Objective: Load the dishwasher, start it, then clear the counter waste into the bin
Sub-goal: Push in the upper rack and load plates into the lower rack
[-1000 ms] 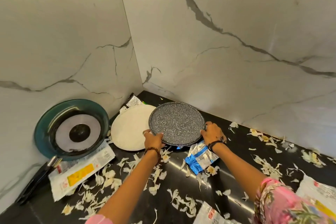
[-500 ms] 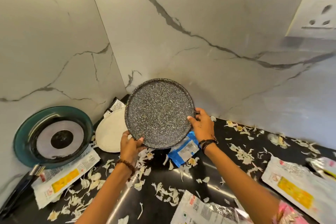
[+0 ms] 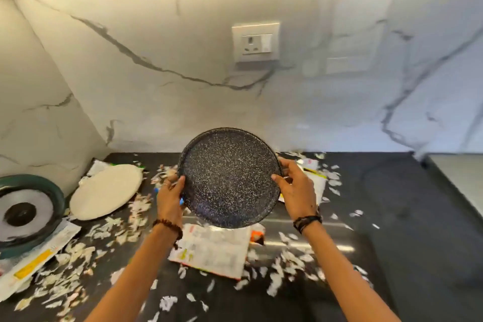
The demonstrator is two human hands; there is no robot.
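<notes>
Countertop of black polished stone (image 3: 392, 217) carries one teal pan (image 3: 56, 198), upturned against the wall, one cream round plate (image 3: 104, 193) and three printed wrappers among countless peelings. One dark speckled round plate (image 3: 228, 178) hangs tilted above it, left hand (image 3: 170, 197) and right hand (image 3: 296, 192) gripping opposite rims, likely for steady carriage to the dishwasher.

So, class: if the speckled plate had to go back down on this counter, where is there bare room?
The bare dark stretch of counter right of the right hand, running to the pale edge, is free. Around the white disc, packets and peel scraps it is crowded.
</notes>
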